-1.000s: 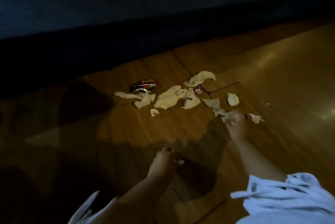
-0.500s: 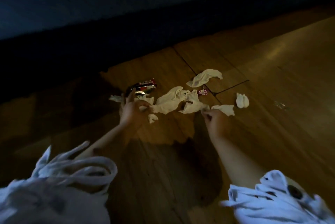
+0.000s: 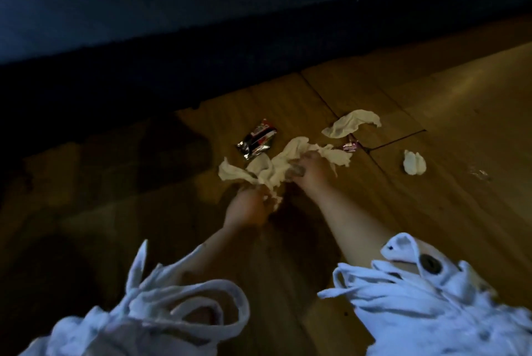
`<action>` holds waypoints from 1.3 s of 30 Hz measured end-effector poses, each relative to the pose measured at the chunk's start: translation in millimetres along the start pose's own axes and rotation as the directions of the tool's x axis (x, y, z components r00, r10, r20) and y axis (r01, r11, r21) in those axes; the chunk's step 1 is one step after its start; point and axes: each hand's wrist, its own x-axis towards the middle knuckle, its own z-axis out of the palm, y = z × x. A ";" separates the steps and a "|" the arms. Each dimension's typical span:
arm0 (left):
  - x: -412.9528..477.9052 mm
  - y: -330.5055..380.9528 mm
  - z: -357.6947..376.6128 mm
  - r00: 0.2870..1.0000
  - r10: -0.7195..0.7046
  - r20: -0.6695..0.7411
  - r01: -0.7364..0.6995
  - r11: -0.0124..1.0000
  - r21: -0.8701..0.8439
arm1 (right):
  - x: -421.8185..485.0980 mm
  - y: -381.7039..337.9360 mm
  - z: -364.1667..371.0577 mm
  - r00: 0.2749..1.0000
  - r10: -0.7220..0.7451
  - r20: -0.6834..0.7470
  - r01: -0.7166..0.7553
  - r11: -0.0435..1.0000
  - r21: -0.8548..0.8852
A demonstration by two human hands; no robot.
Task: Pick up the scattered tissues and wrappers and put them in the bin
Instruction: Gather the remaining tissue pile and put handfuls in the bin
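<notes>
White crumpled tissues [image 3: 276, 164] lie bunched in the middle of the wooden floor. My left hand [image 3: 246, 207] grips the near edge of the bunch. My right hand [image 3: 309, 171] presses into the bunch from the right, fingers curled into it. A silver and red wrapper [image 3: 257, 139] lies just beyond the bunch. A small pink wrapper [image 3: 351, 146] sits right of it. One loose tissue [image 3: 351, 123] lies farther back, and a small wad [image 3: 414, 162] lies apart at the right. No bin is in view.
The wooden floor [image 3: 446, 96] has dark seams running through it. A dark wall base [image 3: 201, 62] crosses the back. White frayed sleeves [image 3: 431, 283] fill the bottom of the view. A small clear scrap [image 3: 480, 174] glints at far right.
Both hands have come together in the middle and gathered the tissues into one bunch. The scattered pieces left and right of centre are now in that bunch.
</notes>
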 end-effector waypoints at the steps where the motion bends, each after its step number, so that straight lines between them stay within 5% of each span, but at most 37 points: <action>1: -6.3 -2.4 3.7 0.999 0.029 0.022 -0.031 0.996 0.087 | -5.8 -0.5 1.0 0.999 -0.010 -0.051 0.011 1.000 0.010; 5: -46.1 -8.3 16.9 0.999 0.046 0.008 -0.046 0.998 -0.039 | -39.3 -5.5 -1.0 0.992 0.084 -0.095 -0.072 0.990 0.125; 7: -64.3 -14.7 19.7 1.000 -0.019 0.004 0.020 0.973 -0.232 | -56.4 -7.5 1.3 0.987 0.139 -0.078 -0.122 0.974 0.193; 14: -88.2 -34.3 -56.4 1.000 -0.029 0.003 0.028 0.902 -0.431 | -98.1 -49.9 -20.3 0.952 0.299 0.071 -0.287 0.780 0.557; 20: -121.1 -60.1 -166.7 0.993 -0.035 -0.111 -0.019 0.892 -0.451 | -130.5 -140.8 -30.6 0.971 0.223 0.084 -0.202 0.588 0.783; 28: -183.7 -149.9 -304.5 0.947 -0.132 -0.293 -0.021 0.885 -0.466 | -145.9 -323.6 -6.4 0.975 -0.046 0.217 -0.167 0.490 0.855; 31: -201.8 -170.4 -360.6 0.866 -0.184 -0.465 -0.101 0.846 -0.523 | -151.2 -400.9 -0.8 0.959 -0.179 0.220 -0.130 0.412 0.902; 39: -250.7 -253.6 -474.1 0.501 -0.332 -0.799 -0.330 0.780 -0.531 | -162.3 -584.9 6.2 0.892 -0.443 0.089 0.101 0.388 0.916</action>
